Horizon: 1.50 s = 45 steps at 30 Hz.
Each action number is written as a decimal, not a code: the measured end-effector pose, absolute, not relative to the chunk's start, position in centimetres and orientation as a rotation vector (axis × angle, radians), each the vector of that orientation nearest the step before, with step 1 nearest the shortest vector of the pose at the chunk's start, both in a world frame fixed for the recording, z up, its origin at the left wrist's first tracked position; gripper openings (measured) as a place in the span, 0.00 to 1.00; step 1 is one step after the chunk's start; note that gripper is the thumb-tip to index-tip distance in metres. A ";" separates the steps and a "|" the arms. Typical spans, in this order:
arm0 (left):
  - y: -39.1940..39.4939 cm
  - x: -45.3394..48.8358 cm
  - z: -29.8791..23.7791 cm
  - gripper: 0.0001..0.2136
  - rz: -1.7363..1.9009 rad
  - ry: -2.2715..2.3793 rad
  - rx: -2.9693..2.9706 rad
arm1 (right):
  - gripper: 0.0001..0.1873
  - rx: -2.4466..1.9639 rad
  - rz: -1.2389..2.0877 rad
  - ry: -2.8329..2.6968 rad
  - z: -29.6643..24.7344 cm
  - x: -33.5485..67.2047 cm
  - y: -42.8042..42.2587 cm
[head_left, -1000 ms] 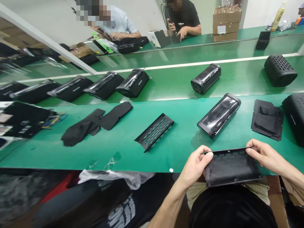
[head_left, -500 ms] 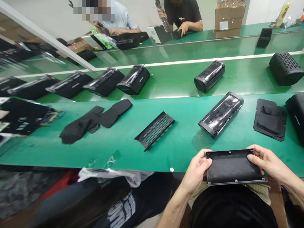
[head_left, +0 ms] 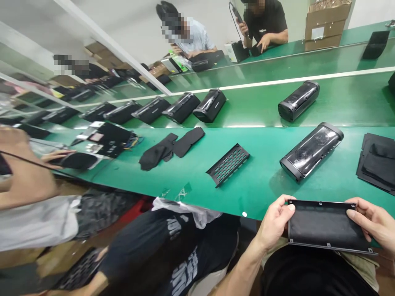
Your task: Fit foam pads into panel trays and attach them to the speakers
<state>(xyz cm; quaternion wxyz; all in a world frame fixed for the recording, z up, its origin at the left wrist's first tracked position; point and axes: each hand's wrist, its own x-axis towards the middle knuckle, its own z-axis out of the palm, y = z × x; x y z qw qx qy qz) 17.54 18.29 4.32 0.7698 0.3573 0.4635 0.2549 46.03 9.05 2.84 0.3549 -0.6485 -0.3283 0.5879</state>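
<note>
Two bare hands are gripping a shallow black cover [head_left: 327, 224] by its ends. The left hand [head_left: 277, 222] is pinching the far-left corner, thumb closing over the rim and fingers curling behind; the right hand [head_left: 373, 220] is clasping the other end, thumb pressing on the inner face, fingers wrapping behind. The cover is facing open side up like a trough, showing a dull, dark inside; whether a separate sheet is lining it cannot be told. Small tabs are dotting its long edges.

With the cover as the clock's centre and twelve pointing across the bench, a cardboard box [head_left: 328, 31] is standing far off at twelve, its top holding things too small to identify. Nearer at twelve, a glossy, rounded housing [head_left: 312, 151] with perforated patches is lying on the smooth green table [head_left: 262, 172]. Between one and two, thin black sheets [head_left: 365, 164] are lying stacked. At ten, a curved grille [head_left: 230, 164] with oblong slots is resting slantwise; beyond it, limp black pieces [head_left: 189, 142] are overlapping. More housings [head_left: 210, 105] are lining up between ten and eleven. At nine, crumpled clear plastic [head_left: 197, 213] is bunching beside a co-worker's dark shirt [head_left: 148, 246].
</note>
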 end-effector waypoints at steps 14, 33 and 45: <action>18.5 18.0 5.5 0.22 0.533 1.050 0.882 | 0.34 -1.691 1.508 -0.861 2.4 46.4 8.7; 19.0 17.1 4.6 0.24 0.560 0.957 0.863 | 0.31 -1.529 1.557 -0.758 4.3 45.3 9.9; 19.1 16.1 4.3 0.25 0.517 0.914 0.925 | 0.29 -1.455 1.563 -0.702 4.8 45.3 10.1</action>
